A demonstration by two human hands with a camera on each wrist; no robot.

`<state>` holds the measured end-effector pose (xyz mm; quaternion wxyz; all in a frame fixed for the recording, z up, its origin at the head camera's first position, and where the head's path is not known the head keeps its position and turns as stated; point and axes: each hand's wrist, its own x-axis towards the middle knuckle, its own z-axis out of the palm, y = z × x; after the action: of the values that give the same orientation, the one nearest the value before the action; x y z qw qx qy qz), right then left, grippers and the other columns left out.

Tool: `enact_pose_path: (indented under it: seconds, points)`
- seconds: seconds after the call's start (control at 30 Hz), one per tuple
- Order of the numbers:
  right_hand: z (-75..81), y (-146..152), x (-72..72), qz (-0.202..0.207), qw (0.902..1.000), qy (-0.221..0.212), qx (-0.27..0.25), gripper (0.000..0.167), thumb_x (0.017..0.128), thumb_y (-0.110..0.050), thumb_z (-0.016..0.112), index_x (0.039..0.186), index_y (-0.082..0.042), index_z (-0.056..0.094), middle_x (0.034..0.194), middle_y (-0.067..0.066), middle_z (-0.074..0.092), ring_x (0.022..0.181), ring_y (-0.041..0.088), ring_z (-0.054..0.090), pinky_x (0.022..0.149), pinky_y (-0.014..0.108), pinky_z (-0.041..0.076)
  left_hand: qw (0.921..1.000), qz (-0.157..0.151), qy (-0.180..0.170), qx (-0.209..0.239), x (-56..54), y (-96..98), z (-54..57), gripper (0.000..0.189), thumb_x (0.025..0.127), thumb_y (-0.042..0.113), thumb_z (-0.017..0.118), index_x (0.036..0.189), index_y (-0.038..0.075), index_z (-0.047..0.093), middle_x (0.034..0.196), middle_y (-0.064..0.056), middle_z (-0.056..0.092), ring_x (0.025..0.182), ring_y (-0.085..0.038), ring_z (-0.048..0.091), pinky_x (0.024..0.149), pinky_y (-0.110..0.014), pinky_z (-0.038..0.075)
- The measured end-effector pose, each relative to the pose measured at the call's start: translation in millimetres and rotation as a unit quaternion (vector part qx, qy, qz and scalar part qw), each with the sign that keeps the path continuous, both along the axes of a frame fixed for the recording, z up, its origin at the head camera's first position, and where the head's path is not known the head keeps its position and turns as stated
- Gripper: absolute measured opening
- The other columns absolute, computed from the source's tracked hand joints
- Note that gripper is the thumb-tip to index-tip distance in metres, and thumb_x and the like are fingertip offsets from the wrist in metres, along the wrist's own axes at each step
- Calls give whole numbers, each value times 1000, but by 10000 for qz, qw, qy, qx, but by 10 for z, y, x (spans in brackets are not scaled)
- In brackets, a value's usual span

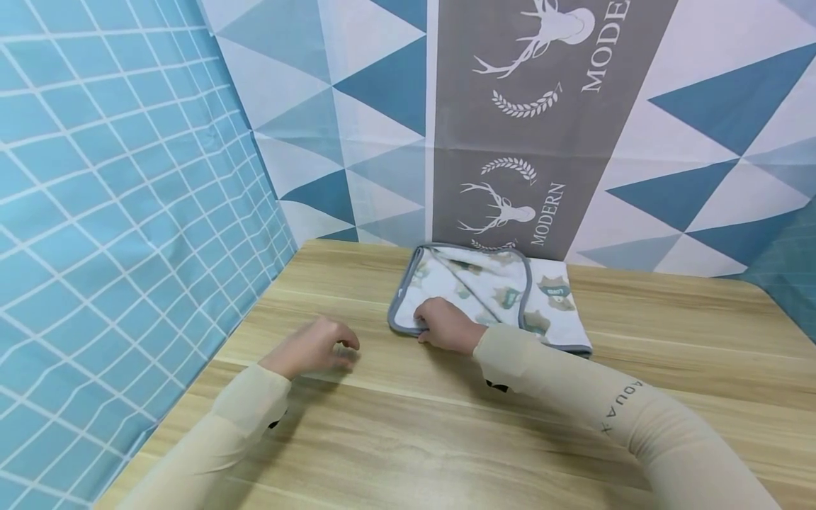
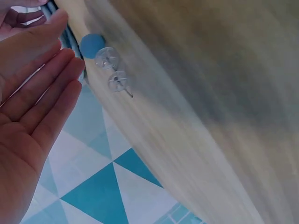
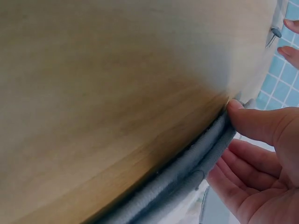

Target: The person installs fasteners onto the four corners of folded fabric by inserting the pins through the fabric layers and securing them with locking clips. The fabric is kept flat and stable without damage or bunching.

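Folded cloth (image 1: pixel 491 290) lies at back of the wood table (image 1: pixel 382 425), grey deer panel (image 1: pixel 459 156) right behind it. R hand (image 1: pixel 449 326) pinches cloth's near edge by its near-left corner: thumb on the grey binding (image 3: pixel 187 158), fingers round the other side. Two runs of binding show there; can't tell if both are in the pinch.

To do it well, I'd get both runs b/w thumb & fingers, else the loose layer prob. slips & fold skews. L hand (image 1: pixel 315 347) is left of cloth, apart from it, fingers loosely bent, nothing held; a 2nd hold on cloth's left edge would stop sag. Keep any pull low & even, imo.

Watch out: left of cloth, near L hand, a small blue disc (image 2: pixel 92 45) + two see-through pin-like bits (image 2: pixel 106 58); could snag or get knocked. R sleeve (image 1: pixel 561 368) crosses cloth's near edge, hiding part. Farther left of cloth: blue grid sheet (image 1: pixel 127 212).
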<state>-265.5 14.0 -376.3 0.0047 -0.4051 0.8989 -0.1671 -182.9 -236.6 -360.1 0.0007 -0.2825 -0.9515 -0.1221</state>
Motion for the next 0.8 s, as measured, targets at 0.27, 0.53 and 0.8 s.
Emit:
enact_pose_path:
  seconds: [0.27, 0.53, 0.8]
  points:
    - [4, 16, -22, 161, 9996, -36, -208, 16, 78, -9, 77, 69, -6, 64, 61, -4, 47, 62, 10, 37, 59, 22, 33, 9985, -261, 367, -304, 63, -43, -78, 14, 70, 2, 81, 81, 8, 74, 82, -2, 74, 75, -13, 68, 68, -25, 57]
    - [16, 32, -40, 225, 9988, 153, -417, 14, 84, 3, 62, 76, -3, 72, 69, 3, 67, 65, 8, 53, 62, 21, 45, 9980, -322, 455, -312, 55, -49, -98, 16, 70, -4, 78, 76, 9, 73, 77, 0, 72, 72, -10, 66, 64, -23, 55]
    - [-22, 44, -90, 85, 9972, 362, -656, 17, 82, 4, 61, 89, -2, 75, 85, 9, 75, 83, 19, 70, 76, 31, 57, 9971, -400, 572, -293, 26, -39, -106, 17, 73, -6, 75, 74, 11, 72, 76, 2, 71, 71, -8, 65, 62, -20, 53]
